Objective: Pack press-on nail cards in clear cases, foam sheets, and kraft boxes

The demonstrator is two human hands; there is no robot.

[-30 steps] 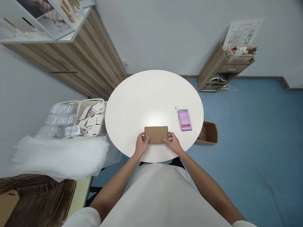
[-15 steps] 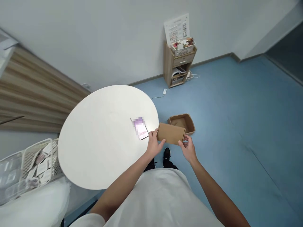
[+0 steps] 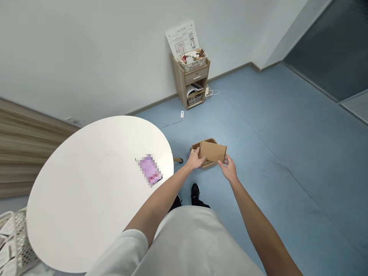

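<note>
Between my two hands is a flat brown cardboard box [image 3: 213, 151], its lid closed. My left hand [image 3: 196, 159] grips its left end, thumb on the near edge. At the right end, my right hand [image 3: 229, 167] has its fingers around the corner. Below the cardboard box, on the blue floor, stands an open brown carton [image 3: 211, 165], partly covered by it from this view. I cannot tell whether the two touch.
A round white table [image 3: 94, 191] fills the left, with a blurred-out purple phone-like item [image 3: 150, 169] on it. A small wooden cabinet [image 3: 181, 82] bearing a white basket [image 3: 192, 63] stands against the wall. A charger cable [image 3: 172, 123] lies on the floor.
Both hands have carried the cardboard box away from the table edge, until it overlaps the open carton in view. The camera has turned to the right.
</note>
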